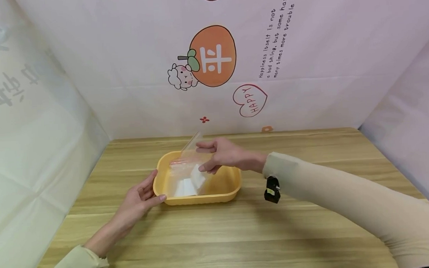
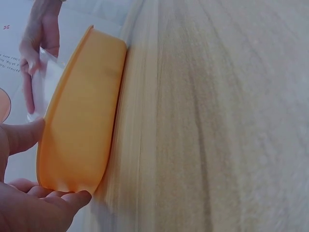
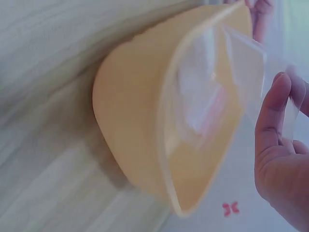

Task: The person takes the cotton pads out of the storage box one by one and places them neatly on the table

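A yellow plastic basin [image 1: 220, 197] stands on the wooden table. My left hand [image 1: 136, 200] grips its left end, thumb at the rim and fingers against the outer wall. Over the basin, my right hand [image 1: 225, 153] pinches a clear zip bag [image 3: 248, 63] between thumb and fingers. Something flat and white [image 1: 197, 176] shows inside this bag, which hangs tilted with its lower part within the basin. Beneath it, more clear bags with white contents [image 1: 184, 188] lie at the basin's left side, one showing a red zip strip [image 1: 178, 162].
The wooden table [image 1: 218, 236] reaches back to a white printed cloth [image 1: 146, 108] hung behind it. Similar cloth hangs at the left and right sides. A small black device [image 1: 272, 190] is strapped at the right wrist.
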### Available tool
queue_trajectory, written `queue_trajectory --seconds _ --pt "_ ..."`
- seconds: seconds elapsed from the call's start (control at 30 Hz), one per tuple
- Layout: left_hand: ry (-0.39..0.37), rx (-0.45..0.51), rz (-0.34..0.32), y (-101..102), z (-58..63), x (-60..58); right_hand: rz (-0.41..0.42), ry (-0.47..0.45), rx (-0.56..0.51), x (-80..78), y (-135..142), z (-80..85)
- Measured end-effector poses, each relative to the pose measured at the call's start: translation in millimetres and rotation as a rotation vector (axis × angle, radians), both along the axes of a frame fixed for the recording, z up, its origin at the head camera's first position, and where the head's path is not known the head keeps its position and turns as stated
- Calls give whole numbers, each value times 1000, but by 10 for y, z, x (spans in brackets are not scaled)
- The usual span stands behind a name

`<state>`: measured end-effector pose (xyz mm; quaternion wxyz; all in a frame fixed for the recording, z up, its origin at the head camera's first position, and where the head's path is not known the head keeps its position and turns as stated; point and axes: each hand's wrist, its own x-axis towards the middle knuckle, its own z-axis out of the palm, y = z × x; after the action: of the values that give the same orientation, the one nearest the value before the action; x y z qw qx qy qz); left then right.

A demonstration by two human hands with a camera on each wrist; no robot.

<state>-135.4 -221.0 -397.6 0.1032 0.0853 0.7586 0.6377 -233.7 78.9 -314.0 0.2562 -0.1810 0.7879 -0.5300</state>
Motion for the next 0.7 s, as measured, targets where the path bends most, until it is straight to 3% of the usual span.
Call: queue_trajectory --seconds 0.23,0.37,0.53,0.7 --pt "-2 3 -1 -9 -33 -3 -46 16 -51 -55 450 245" --pt "-2 -1 3 -11 -48 -11 -109 15 -94 -101 770 296" --pt "-1 3 5 -13 -48 -6 -174 15 -128 -138 1151 219" --pt "3 10 10 -1 -28 3 -215 -11 -120 -131 1447 28"
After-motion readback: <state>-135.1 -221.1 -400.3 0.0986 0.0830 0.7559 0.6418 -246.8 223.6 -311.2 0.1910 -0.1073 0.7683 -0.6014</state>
